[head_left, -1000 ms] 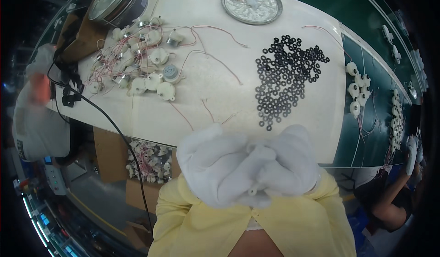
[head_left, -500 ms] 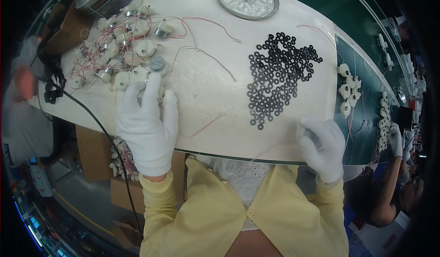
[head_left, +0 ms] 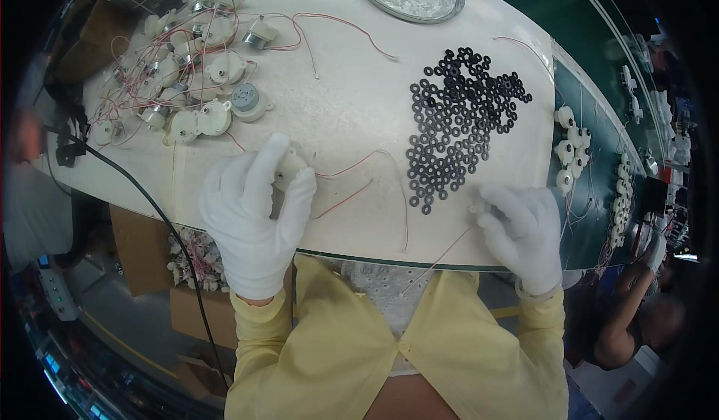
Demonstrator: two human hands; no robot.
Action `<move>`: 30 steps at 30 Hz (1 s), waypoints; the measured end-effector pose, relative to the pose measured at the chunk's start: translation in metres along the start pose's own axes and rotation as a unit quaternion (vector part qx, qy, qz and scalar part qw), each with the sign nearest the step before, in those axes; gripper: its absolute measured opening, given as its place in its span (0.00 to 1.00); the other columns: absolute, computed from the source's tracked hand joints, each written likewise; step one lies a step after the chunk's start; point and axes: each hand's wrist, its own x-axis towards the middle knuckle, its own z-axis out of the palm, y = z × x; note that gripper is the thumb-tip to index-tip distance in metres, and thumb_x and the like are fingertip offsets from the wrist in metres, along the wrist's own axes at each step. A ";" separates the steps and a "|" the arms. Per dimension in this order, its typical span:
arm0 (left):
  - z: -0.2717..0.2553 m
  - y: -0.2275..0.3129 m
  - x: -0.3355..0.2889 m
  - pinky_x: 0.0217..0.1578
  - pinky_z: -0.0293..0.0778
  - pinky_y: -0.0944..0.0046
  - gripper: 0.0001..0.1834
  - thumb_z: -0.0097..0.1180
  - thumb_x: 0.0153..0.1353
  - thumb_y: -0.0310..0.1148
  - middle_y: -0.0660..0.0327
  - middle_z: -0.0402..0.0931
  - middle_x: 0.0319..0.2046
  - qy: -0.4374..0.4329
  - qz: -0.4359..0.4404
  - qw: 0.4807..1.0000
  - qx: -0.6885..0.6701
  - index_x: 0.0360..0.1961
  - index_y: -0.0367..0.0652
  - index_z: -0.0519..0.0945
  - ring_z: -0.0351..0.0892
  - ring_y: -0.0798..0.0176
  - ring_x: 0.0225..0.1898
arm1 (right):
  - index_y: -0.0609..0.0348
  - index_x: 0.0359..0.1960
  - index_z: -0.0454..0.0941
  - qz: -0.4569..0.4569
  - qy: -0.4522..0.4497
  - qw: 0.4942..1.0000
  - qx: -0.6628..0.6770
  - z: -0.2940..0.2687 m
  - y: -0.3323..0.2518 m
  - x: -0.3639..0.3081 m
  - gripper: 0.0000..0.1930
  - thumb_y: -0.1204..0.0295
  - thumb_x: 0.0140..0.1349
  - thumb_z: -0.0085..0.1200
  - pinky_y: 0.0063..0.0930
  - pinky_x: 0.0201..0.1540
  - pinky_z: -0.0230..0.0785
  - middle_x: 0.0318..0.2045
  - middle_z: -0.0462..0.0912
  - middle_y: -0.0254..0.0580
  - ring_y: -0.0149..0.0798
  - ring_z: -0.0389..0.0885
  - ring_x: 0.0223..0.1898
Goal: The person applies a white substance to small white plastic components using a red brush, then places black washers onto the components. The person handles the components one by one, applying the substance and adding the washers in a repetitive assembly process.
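Note:
My left hand (head_left: 251, 221), in a white glove, grips a small white geared motor (head_left: 290, 167) between thumb and fingers. Red and white wires run from that motor to the right across the table. To the right, near the front edge, my gloved right hand (head_left: 528, 233) is closed with a small whitish part (head_left: 476, 209) at its fingertips. A thin wire (head_left: 442, 259) trails from there over the table edge; the fingers hide most of the part. Beyond my left hand lies a heap of motors (head_left: 225, 68) with tangled wires. Black ring washers (head_left: 457, 131) spread between the hands, farther back.
A round metal tray (head_left: 413, 20) stands at the far edge. Several white motors (head_left: 567, 150) rest on the green surface at right, with another row (head_left: 622, 203) beyond near a person's arm. A black cable (head_left: 161, 199) crosses at left, above a cardboard box (head_left: 138, 251).
My left hand has drawn back from the heap with a motor, its wires dragging along. The right hand shifted slightly; the small part at its fingertips now shows.

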 end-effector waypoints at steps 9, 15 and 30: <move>0.001 -0.002 0.003 0.34 0.68 0.56 0.26 0.72 0.47 0.33 0.62 0.74 0.32 -0.011 0.001 1.000 0.024 0.49 0.45 0.81 0.70 0.56 0.31 | 0.50 0.49 0.79 -0.050 -0.071 0.994 -0.073 -0.028 0.024 0.000 0.25 0.65 0.45 0.67 0.36 0.40 0.62 0.35 0.78 0.33 0.41 0.75 0.36; -0.019 -0.006 -0.021 0.42 0.74 0.61 0.23 0.60 0.61 0.40 0.52 0.77 0.41 0.060 -0.179 0.962 -0.197 0.50 0.32 0.78 0.76 0.58 0.40 | 0.53 0.51 0.77 -0.087 -0.106 0.990 -0.038 -0.032 0.028 0.008 0.27 0.64 0.47 0.68 0.37 0.36 0.63 0.36 0.80 0.36 0.44 0.76 0.32; -0.021 -0.026 -0.017 0.38 0.68 0.57 0.19 0.56 0.55 0.38 0.57 0.74 0.30 0.017 -0.020 0.999 -0.034 0.45 0.39 0.82 0.73 0.53 0.33 | 0.72 0.50 0.75 0.352 -0.071 0.783 0.507 -0.029 0.009 -0.006 0.15 0.76 0.65 0.56 0.16 0.35 0.68 0.35 0.83 0.36 0.21 0.77 0.33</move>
